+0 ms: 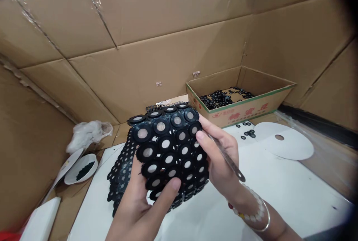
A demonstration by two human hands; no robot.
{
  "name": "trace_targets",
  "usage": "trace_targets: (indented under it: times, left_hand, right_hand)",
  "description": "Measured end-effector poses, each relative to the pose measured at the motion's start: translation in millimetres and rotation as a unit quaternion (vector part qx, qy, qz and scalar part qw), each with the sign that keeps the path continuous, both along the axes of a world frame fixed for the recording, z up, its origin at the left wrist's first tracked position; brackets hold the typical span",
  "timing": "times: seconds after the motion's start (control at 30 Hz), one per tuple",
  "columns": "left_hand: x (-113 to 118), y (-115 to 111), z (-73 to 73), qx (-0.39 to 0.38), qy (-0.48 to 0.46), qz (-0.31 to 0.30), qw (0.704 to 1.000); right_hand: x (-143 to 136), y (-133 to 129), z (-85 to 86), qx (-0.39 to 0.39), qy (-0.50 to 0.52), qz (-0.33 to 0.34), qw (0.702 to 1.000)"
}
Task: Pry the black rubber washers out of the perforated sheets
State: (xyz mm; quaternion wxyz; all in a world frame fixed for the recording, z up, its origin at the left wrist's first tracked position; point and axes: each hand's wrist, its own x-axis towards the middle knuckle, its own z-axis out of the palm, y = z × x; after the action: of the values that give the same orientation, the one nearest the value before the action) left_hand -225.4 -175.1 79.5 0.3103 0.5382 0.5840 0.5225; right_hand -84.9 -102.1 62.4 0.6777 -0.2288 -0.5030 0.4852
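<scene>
A sheet of joined black rubbery rings with pale round centres (169, 160) is raised in front of me and curves over at its top edge. My left hand (151, 200) grips it from the lower left, thumb lying across the front. At the upper right edge, my right hand (220, 151) pinches a thin flat metal tool (228, 159) that has a hole in its near end. The tool's far tip is hidden by the hand and the rings. My right thumb touches a ring on that edge. More joined black rings (123, 174) hang down or lie behind the left side.
A cardboard box (237, 112) holding many small black rings stands at the back right. Loose rings (248, 134) and a white oval card (291, 140) lie on the white tabletop (279, 192). At left are a white bowl (93, 166) and a plastic bag (86, 134). Cardboard walls (167, 54) surround the table.
</scene>
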Motion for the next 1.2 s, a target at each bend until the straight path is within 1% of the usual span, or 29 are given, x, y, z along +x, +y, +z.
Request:
trace_targets:
  times: [0.13,0.23,0.4,0.47,0.53,0.6,0.7,0.87,1.03,1.13,1.2]
  left_hand:
    - [-5,-2,-5.9,0.008,0.04,0.006,0.999]
    - [-6,-5,-8.2,-0.01,0.035,0.014,0.999]
    - [-5,-9,-11.1,-0.03,0.036,-0.001,0.999]
    - [-5,-9,-10.4,-0.023,0.028,-0.004,0.999]
    - [-5,-8,-8.0,0.005,0.002,-0.01,1.0]
    - [-5,-6,-4.4,0.032,-0.023,-0.003,0.999]
    - [-7,-2,0.3,0.02,-0.046,0.015,0.999]
    - [-13,4,-0.4,-0.007,-0.062,-0.006,0.998]
    - [-13,6,-4.6,-0.008,-0.117,-0.034,0.992]
    - [-14,9,-4.4,0.012,-0.114,-0.047,0.992]
    - [-15,12,-3.5,0.038,-0.113,-0.07,0.99]
  right_hand:
    - [1,0,-0.9,0.008,-0.005,-0.001,1.0]
    - [0,1,-1.6,0.013,-0.006,-0.004,1.0]
    - [-1,2,-0.7,0.016,0.008,0.012,1.0]
    - [0,0,0.6,0.014,0.019,0.016,1.0]
    - [1,-1,2.1,0.003,0.021,0.017,1.0]
    - [2,-2,3.1,-0.011,0.012,0.016,1.0]
    - [3,-3,3.0,-0.012,-0.006,0.009,1.0]
    - [2,-3,1.2,-0.01,-0.026,-0.005,1.0]
    - [3,-7,3.1,-0.002,-0.008,0.012,1.0]
    - [4,-10,5.0,-0.001,-0.012,0.005,1.0]
    - [5,-11,5.9,-0.006,-0.03,-0.007,1.0]
